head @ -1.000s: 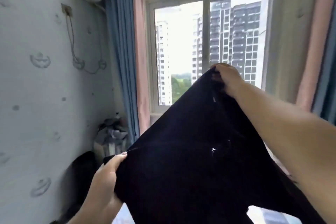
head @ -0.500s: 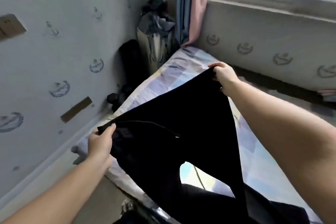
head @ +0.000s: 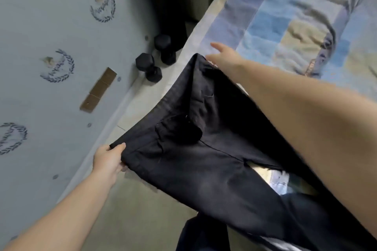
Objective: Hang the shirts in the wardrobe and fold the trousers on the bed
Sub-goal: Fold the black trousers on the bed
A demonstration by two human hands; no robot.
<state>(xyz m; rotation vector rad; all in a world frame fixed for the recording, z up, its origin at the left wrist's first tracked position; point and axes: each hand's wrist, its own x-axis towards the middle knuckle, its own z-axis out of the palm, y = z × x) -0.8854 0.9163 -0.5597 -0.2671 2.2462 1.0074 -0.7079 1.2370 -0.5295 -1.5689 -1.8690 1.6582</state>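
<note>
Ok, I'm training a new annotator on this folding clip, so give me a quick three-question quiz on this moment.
1. True or false: the left hand grips one corner of the trousers' waistband.
2. What lies on the floor between the wall and the bed?
A. dumbbells
B. shoes
C. a hanger
3. Fill in: the right hand, at the waistband's other end, has its fingers ____.

Key:
1. True
2. A, two dark dumbbells
3. stretched out; whether it pinches the cloth cannot be told.
</note>
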